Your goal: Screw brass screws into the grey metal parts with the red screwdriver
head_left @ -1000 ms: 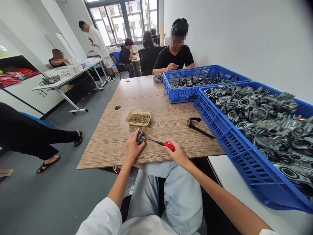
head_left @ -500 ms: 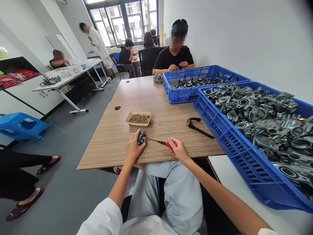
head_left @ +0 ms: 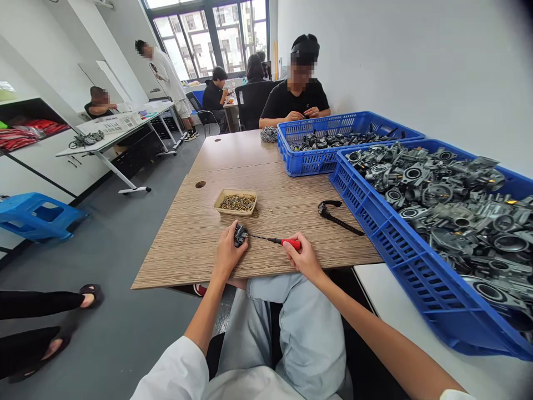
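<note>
Near the table's front edge, my left hand point(head_left: 229, 251) is closed around a small dark grey metal carburetor point(head_left: 240, 235). My right hand point(head_left: 303, 258) grips the red handle of a screwdriver point(head_left: 291, 243). Its thin dark shaft runs level to the left, and the tip meets the right side of the carburetor; the exact contact point is too small to make out. Just beyond my hands stands a beige tray point(head_left: 217, 206) full of small brass-coloured pieces. A few loose pieces lie beside it on the wooden table point(head_left: 179, 233).
To the right, a large blue crate point(head_left: 387, 255) holds many metal carburetor bodies. Behind it stands a second blue crate point(head_left: 302, 165) with darker parts. A black wristwatch point(head_left: 322, 209) lies near the crates. A co-worker point(head_left: 297, 100) sits across the table; a person's legs point(head_left: 41, 305) show at left.
The fingers of my right hand have shifted on the screwdriver handle, showing more of the red. My left hand and the carburetor stay put. The legs at left have moved.
</note>
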Motion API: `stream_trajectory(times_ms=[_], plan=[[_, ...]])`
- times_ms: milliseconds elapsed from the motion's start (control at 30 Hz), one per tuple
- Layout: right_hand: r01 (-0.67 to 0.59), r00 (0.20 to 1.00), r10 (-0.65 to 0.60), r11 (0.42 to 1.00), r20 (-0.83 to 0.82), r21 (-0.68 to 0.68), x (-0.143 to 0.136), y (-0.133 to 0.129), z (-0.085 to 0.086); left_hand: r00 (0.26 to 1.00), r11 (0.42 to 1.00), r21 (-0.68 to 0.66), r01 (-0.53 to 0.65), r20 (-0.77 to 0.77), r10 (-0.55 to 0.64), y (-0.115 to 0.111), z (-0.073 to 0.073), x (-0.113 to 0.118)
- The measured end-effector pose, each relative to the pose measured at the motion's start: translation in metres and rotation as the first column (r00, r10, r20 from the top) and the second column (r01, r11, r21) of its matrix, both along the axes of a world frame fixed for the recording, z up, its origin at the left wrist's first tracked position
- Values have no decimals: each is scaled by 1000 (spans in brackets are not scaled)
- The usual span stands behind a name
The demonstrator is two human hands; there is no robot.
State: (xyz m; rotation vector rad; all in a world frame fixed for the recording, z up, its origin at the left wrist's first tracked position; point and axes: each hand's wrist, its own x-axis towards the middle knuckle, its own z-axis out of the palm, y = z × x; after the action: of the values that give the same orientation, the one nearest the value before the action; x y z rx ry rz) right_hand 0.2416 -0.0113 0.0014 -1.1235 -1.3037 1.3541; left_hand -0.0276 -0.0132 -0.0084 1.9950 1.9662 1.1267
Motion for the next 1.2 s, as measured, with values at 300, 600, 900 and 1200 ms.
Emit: stream_trajectory(times_ms=[300, 600, 900, 1200], plan=[[17, 1000, -17, 1000, 4, -26, -2, 1, 2, 1000, 1000, -3, -4, -9, 4, -1, 3, 1], [30, 985, -47, 994, -165, -104, 1, 5, 6, 995, 993, 67, -93, -38, 96, -2, 6, 5], [23, 986, -41, 993, -162, -115, 1, 6, 5, 944, 975, -2, -224, 248, 217, 4, 6, -7], [23, 987, -40, 994, -158, -107, 1, 5, 7, 890, 943, -23, -333, 322, 322, 9, 1, -14]])
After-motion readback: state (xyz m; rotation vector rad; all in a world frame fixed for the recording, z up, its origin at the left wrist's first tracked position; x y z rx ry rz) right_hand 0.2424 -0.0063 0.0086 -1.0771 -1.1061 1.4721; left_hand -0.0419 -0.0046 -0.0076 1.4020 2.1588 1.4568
